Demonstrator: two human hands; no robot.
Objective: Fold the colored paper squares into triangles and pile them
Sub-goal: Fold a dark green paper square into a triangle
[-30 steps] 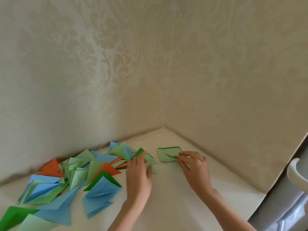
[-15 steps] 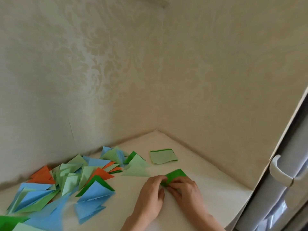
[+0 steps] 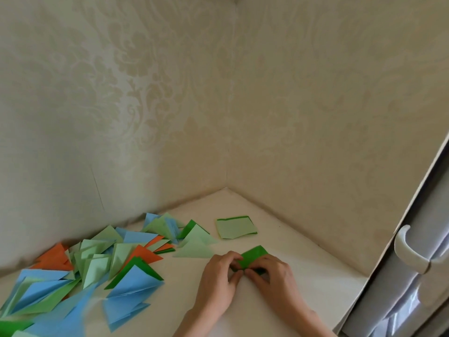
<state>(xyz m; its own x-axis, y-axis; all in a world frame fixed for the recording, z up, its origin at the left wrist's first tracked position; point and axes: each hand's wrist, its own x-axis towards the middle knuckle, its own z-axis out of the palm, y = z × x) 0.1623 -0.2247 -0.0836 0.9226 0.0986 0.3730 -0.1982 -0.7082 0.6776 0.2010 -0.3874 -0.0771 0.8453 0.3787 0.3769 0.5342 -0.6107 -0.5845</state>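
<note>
Near the front of the cream desk (image 3: 279, 319), just ahead of you, your two hands meet over a dark green paper square (image 3: 254, 255). Your left hand (image 3: 218, 285) curls its fingers (image 3: 234, 257) onto the sheet's left edge and pinches it, while your right hand (image 3: 274, 280) bends its fingers (image 3: 252, 272) round the near edge and holds it down against the desk; the far corner of the sheet sticks out beyond your knuckles. Whether a fold is already creased under your hands you cannot tell, since they cover most of the paper. Farther back, well apart from your hands, a small stack of squares (image 3: 235, 227) lies flat, light green on top with a dark green rim showing along its far edge. To your left, the pile of folded triangles (image 3: 102, 268) spreads loosely across the desk toward the wall (image 3: 121, 93), a mix of blue, light green, dark green and orange pieces overlapping one another. One light green triangle (image 3: 193, 251) lies at the pile's right edge, just beside your left hand. At the right border of the view a pale door handle (image 3: 408, 251) stands past the desk's edge.
</note>
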